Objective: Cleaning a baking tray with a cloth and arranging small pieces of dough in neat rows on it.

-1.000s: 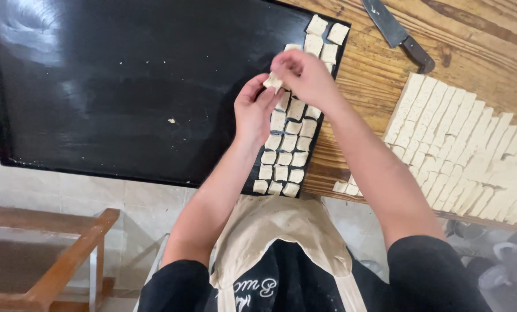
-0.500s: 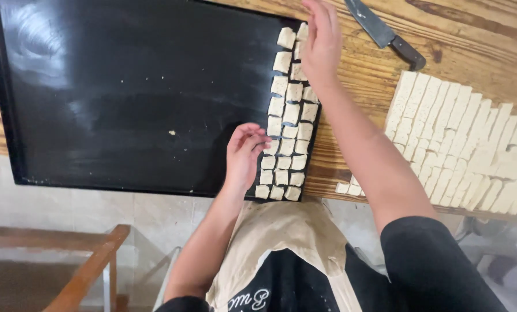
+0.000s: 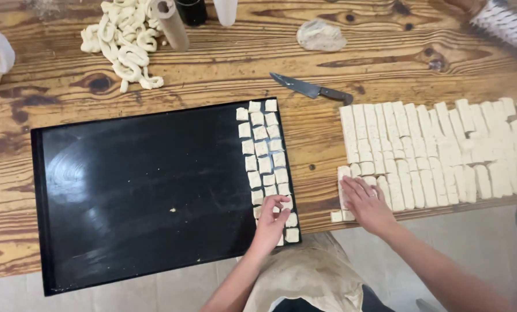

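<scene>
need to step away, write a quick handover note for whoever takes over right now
Left hand: on the dough squares at the near end of the rows on the tray.
Right hand: flat on the near left corner of the cut dough sheet on the table.
Done: about three rows of squares fill the tray's right edge.
Left: the rest of the tray is bare; most of the sheet remains.

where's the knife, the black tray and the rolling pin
knife (image 3: 311, 89), head view, on the blade near the handle
black tray (image 3: 143, 190), head view, on its bare dark surface
rolling pin (image 3: 170, 23), head view, on the middle of its visible length
</scene>
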